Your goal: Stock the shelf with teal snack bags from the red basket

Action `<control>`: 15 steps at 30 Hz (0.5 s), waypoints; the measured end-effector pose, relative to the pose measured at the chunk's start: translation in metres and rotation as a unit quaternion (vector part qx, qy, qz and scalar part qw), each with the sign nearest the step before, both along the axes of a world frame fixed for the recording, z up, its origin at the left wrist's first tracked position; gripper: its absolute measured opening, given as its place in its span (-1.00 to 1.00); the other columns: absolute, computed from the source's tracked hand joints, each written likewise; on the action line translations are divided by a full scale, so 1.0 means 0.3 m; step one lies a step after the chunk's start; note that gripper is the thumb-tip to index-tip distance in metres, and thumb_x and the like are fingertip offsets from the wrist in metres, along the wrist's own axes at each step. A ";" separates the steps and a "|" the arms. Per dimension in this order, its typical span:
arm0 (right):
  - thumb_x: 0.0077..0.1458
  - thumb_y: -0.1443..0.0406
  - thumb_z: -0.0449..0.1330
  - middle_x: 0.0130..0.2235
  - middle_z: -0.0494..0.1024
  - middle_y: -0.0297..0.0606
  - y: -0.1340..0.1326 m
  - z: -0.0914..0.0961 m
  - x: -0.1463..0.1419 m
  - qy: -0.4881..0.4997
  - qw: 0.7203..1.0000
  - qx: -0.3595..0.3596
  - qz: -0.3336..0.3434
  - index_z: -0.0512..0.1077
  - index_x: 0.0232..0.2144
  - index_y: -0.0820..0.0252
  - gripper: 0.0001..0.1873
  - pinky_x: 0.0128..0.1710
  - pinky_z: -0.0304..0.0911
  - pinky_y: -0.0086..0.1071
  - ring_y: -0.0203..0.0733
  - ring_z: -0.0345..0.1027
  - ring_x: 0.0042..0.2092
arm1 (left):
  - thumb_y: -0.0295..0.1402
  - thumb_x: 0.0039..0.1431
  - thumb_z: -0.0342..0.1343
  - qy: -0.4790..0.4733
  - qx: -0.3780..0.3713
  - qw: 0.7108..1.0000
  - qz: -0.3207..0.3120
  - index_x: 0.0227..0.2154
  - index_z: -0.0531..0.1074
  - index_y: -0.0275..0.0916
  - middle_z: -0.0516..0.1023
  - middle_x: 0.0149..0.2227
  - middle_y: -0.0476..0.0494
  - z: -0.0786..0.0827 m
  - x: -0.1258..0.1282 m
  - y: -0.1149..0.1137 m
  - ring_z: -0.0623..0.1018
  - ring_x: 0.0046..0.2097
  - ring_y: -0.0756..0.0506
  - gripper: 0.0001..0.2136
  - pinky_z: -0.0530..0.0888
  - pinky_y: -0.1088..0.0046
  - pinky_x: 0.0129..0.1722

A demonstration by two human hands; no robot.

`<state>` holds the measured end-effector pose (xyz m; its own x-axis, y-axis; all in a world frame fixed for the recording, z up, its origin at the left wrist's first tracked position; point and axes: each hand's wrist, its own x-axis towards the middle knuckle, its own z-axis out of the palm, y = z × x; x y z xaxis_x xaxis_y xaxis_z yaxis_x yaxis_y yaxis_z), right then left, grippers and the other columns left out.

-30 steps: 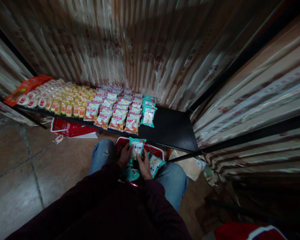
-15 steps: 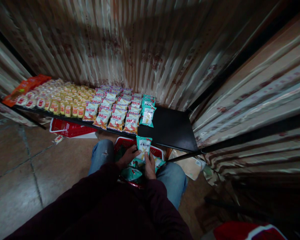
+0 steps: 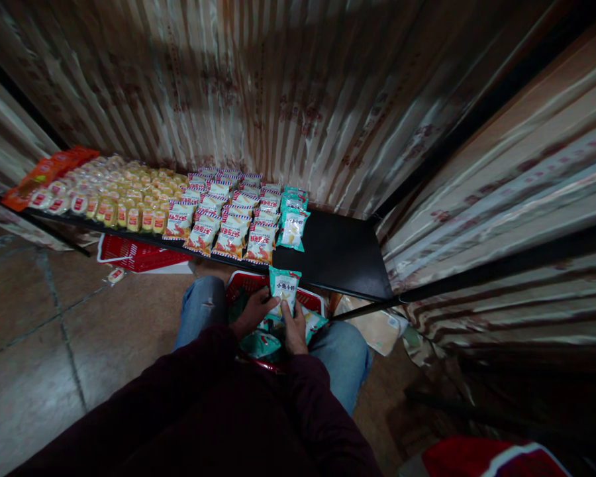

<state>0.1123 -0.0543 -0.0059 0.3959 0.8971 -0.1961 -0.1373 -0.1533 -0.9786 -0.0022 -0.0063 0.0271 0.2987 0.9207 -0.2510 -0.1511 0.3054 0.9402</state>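
Both hands hold one teal snack packet (image 3: pixel 284 286) upright over a red basket (image 3: pixel 242 283) resting on my lap. My left hand (image 3: pixel 251 313) grips the packet's lower left side. My right hand (image 3: pixel 295 328) pinches its bottom edge. More teal packets (image 3: pixel 263 341) lie in the basket under my hands. Just beyond, a black shelf (image 3: pixel 338 255) carries a short row of teal packets (image 3: pixel 293 225) and rows of red-and-white packets (image 3: pixel 231 222).
Yellow packets (image 3: pixel 124 199) and orange ones (image 3: pixel 49 169) fill the shelf's left part; its right part is bare. A second red basket (image 3: pixel 134 255) sits on the floor under the shelf. Striped curtains hang behind and to the right. A cardboard box (image 3: pixel 377 328) lies under the shelf's right end.
The teal packet has been lifted out of the basket and turned upright, a little to the right. My right hand slid to its bottom edge.
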 end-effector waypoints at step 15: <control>-0.04 -0.03 0.25 -0.10 0.58 -0.16 0.010 0.014 -0.020 0.036 0.999 -0.022 -0.019 0.40 0.01 0.20 -0.36 -0.13 0.36 -0.24 -0.08 0.46 -0.14 | -0.17 0.07 0.17 0.061 0.010 0.996 0.063 -0.08 0.45 -0.32 0.59 -0.12 -0.23 -0.018 -0.009 -0.020 0.55 -0.11 -0.17 -0.60 0.47 0.35 -0.13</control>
<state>0.1064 -0.0514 -0.0017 0.4123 0.8717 -0.2648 -0.2133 -0.1902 -0.9583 -0.0051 -0.0122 0.0216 0.1488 0.9540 -0.2602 -0.0716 0.2728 0.9594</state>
